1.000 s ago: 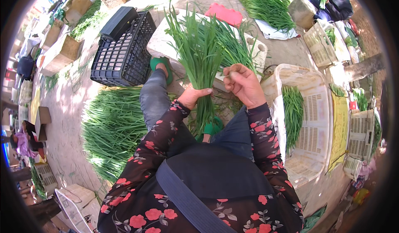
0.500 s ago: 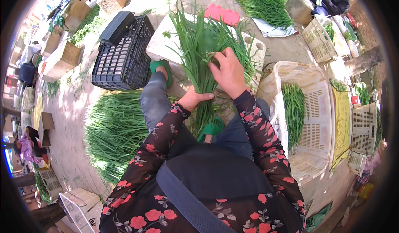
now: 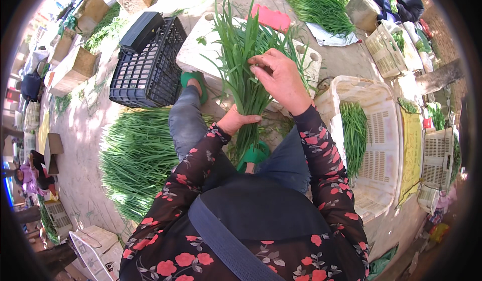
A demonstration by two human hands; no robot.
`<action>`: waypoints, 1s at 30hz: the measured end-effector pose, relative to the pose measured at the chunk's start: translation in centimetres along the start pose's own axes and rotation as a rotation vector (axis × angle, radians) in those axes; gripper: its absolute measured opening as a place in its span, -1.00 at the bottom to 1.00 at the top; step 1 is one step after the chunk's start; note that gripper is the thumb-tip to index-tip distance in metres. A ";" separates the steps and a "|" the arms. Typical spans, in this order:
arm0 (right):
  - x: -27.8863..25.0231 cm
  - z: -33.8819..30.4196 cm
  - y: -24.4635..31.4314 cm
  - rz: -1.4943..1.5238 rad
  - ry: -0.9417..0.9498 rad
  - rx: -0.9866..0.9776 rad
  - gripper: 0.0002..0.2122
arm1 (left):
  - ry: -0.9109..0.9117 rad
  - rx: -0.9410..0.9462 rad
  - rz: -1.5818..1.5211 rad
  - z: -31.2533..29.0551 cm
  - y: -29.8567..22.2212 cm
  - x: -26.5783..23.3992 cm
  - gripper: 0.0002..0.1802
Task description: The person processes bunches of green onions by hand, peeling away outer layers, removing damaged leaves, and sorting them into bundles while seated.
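My left hand [image 3: 235, 120] is wrapped round the lower stems of a bunch of garlic chives [image 3: 245, 83], its thumb lying across the front. The long flat leaves fan upward over a white foam block [image 3: 193, 47]. At the right side of the bunch is my right hand [image 3: 283, 78], thumb and fingertips drawn together against the leaves. What is pinched there, if anything, is too small to make out. More loose chives lie on the block behind my right hand, beside a pink-red slab [image 3: 269, 17].
A big heap of chives [image 3: 135, 155] lies on the ground at my left, below a black plastic crate [image 3: 145, 73]. On my right stands a white plastic basket [image 3: 379, 180] with chives inside. Farther off are another chive pile [image 3: 319, 7] and a person [image 3: 406, 2].
My right hand has shifted slightly right and down, with the forearm swinging outward. The bunch leans a little differently, and my left hand keeps its hold on the stems.
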State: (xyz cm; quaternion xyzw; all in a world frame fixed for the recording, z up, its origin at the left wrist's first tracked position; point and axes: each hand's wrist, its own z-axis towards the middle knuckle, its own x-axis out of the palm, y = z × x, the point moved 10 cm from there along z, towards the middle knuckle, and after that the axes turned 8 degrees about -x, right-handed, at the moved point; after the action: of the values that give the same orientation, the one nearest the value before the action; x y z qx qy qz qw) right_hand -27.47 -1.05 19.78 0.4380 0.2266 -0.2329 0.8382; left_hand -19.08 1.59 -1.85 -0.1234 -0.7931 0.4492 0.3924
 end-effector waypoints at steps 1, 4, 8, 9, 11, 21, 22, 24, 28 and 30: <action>0.2 0.0 -0.4 -0.014 0.007 0.021 -0.82 | 0.010 0.006 0.006 -0.1 -0.1 0.0 -0.44; 0.6 -0.2 -1.1 -0.050 0.037 0.070 -0.81 | 0.001 0.025 -0.008 -0.3 -0.3 -0.2 -0.43; 0.9 -0.3 -0.7 -0.083 0.072 0.073 -0.81 | -0.005 0.020 -0.013 -0.1 -0.1 -0.4 -0.42; 1.0 -0.3 -0.7 -0.090 0.075 0.069 -0.82 | -0.005 0.037 -0.001 -0.1 -0.2 -0.3 -0.42; 1.1 -0.4 -0.9 -0.096 0.077 0.055 -0.82 | 0.001 0.039 0.009 -0.1 -0.2 -0.2 -0.42; 1.3 -1.1 -0.8 -0.069 -0.011 -0.004 -0.84 | -0.016 -0.039 -0.013 0.1 1.1 -0.9 -0.45; 1.4 -1.2 -1.1 -0.081 0.001 0.011 -0.83 | -0.017 -0.045 -0.016 0.1 1.2 -0.9 -0.46; 1.6 -1.4 -1.7 -0.105 0.025 0.040 -0.81 | -0.014 -0.047 -0.021 0.2 1.3 -1.0 -0.44; 1.5 -1.7 -2.1 -0.048 0.015 0.126 -0.79 | -0.012 -0.035 -0.040 0.1 1.2 -0.9 -0.42; 1.2 -1.7 -2.1 -0.031 -0.044 0.104 -0.78 | -0.009 -0.038 -0.042 0.1 1.2 -0.8 -0.41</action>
State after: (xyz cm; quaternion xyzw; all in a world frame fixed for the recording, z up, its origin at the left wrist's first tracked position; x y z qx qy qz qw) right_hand -28.09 -0.90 16.90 0.4721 0.2023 -0.2668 0.8155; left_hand -18.80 1.74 -3.31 -0.1122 -0.8055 0.4264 0.3959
